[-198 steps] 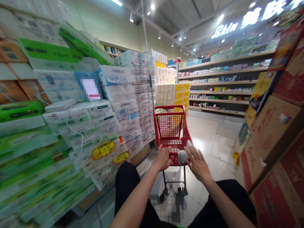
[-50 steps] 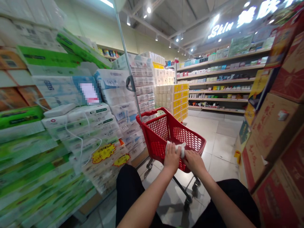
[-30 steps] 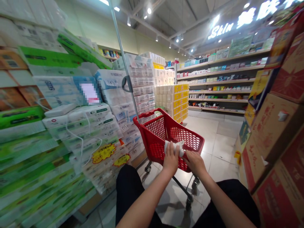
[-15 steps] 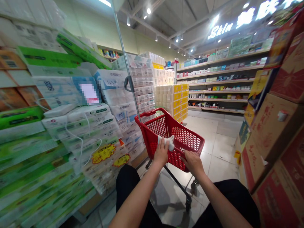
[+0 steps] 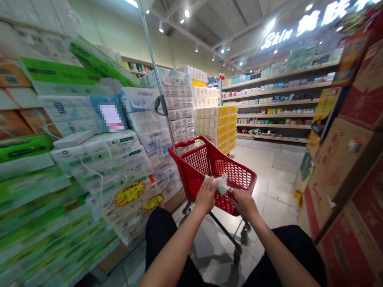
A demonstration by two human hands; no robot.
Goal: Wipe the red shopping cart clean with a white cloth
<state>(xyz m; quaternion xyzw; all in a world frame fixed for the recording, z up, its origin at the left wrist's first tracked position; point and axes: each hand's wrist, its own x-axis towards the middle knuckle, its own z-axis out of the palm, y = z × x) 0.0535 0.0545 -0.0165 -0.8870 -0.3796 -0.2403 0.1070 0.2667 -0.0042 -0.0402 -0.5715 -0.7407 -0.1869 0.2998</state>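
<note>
A red plastic shopping cart [image 5: 231, 166] with perforated basket walls stands in front of my knees. My left hand [image 5: 206, 194] presses a crumpled white cloth [image 5: 222, 184] onto the cart's near rim, its fingers laid over the cloth. Part of the cloth bunches out to the right of those fingers. Further right, my right hand [image 5: 243, 201] grips the same rim, fingers curled over the top and the thumb below. A metal pole [image 5: 155, 67] with a grey hook-shaped clip rises from the cart's left corner.
Stacked tissue packs [image 5: 125, 147] line the left side, with a lit phone screen [image 5: 111, 116], a white cable and yellow price tags. Cardboard boxes [image 5: 344, 159] are piled on the right. Behind the cart are yellow-and-white paper packs [image 5: 226, 127] and shelves of skincare goods [image 5: 275, 99].
My left hand has slid the white cloth along the rim to the right, closer to my right hand. The right hand stays on the rim in nearly the same spot.
</note>
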